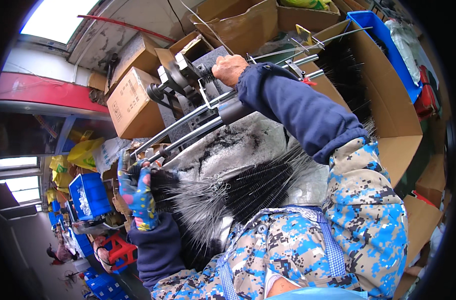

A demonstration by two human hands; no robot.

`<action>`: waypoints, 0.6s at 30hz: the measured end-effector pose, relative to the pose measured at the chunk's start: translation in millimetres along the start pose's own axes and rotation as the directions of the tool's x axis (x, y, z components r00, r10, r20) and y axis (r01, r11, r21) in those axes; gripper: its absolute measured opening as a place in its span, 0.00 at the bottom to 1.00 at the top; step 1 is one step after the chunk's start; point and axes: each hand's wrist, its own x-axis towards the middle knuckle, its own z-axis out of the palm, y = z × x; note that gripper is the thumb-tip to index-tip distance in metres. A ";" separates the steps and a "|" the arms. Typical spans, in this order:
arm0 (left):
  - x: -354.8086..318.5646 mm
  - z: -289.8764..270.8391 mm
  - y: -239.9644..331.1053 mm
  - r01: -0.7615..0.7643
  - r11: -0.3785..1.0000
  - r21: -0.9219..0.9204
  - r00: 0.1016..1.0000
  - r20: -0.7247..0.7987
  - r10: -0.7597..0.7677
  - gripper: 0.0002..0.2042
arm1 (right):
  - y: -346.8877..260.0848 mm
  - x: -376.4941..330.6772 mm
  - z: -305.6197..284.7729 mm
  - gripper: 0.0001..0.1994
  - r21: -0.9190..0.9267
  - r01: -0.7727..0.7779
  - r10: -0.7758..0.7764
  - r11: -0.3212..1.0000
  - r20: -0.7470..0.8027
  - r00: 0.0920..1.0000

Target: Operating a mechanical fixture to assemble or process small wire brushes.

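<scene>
My right hand (230,69), bare, is closed in a fist at the far side of a bench machine (175,80); what it grips is hidden. My left hand (138,192), in a blue patterned glove, has its fingers curled by the near left end of the machine's metal rails (192,136). Something dark shows between those fingers, too small to name. Across my lap, on a pale stained cloth (238,142), lies a bundle of black-bristled twisted-wire brushes (258,192). Several have ring ends, and bare wire stems (200,200) fan toward my left hand.
A cardboard box (133,102) stands left of the machine. To the right, an open carton (388,95) holds more black brushes, with a blue crate (383,50) beyond it. Farther left are a blue bin (90,196) of white pieces and a red stool (122,248).
</scene>
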 end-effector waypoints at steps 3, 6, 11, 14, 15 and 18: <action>-10.0 20.6 10.5 -0.045 0.998 -0.035 0.998 0.051 0.047 0.28 | 13.3 9.9 20.1 0.08 -0.059 0.067 -0.075 0.996 -0.142 0.987; -14.6 38.1 13.5 -0.274 0.962 -0.020 0.950 0.151 0.274 0.27 | 15.3 9.6 26.1 0.07 -0.048 0.070 -0.075 0.996 -0.122 0.990; -10.9 50.9 31.9 -0.475 0.877 0.074 0.862 0.239 0.447 0.26 | 7.8 1.8 10.1 0.07 -0.026 0.143 -0.144 0.989 -0.023 0.989; -6.4 70.2 36.9 -0.564 0.820 0.100 0.812 0.246 0.529 0.25 | 11.2 3.2 13.2 0.07 -0.034 0.144 -0.144 0.989 -0.013 0.989; -4.8 73.7 34.2 -0.601 0.794 0.093 0.786 0.246 0.567 0.25 | 8.5 3.4 10.5 0.07 -0.019 0.147 -0.147 0.989 -0.008 0.989; 1.1 89.5 48.8 -0.741 0.659 0.129 0.655 0.355 0.667 0.24 | 11.5 -1.5 4.1 0.08 0.015 0.144 -0.145 0.989 0.030 0.989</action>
